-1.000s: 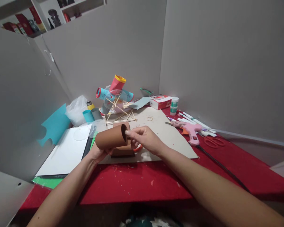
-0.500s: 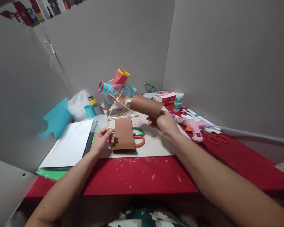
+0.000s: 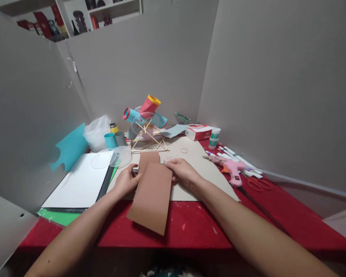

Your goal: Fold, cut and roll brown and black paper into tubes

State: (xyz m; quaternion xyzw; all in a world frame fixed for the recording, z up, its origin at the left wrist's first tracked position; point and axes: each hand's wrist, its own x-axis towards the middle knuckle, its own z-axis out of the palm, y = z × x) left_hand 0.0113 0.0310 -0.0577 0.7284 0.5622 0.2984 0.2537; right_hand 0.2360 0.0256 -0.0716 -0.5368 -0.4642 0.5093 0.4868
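Observation:
A brown paper sheet (image 3: 152, 196) slants across the table's front, its lower end over the red cloth. My right hand (image 3: 183, 171) pinches its upper right corner. Behind and partly under it is another brown paper piece (image 3: 149, 157). At the left edges of the two pieces is my left hand (image 3: 126, 181), thumb and forefinger apart, the thumb tip against or very near the front sheet. The scissors seen earlier are almost wholly hidden by the paper.
Behind the paper stands a stick frame (image 3: 145, 130) carrying coloured paper tubes (image 3: 150, 105). White sheets (image 3: 80, 181) lie left, near clear plastic discs (image 3: 122, 157). To the right are a pink glue gun (image 3: 233, 167), red-handled scissors (image 3: 258, 184), markers (image 3: 239, 156) and two stacked tubs (image 3: 214, 138).
My right hand has brought the curled brown sheet down and left, over the other brown piece, where it now lies flatter. The scissors handles have become covered. The camera view has tilted up slightly.

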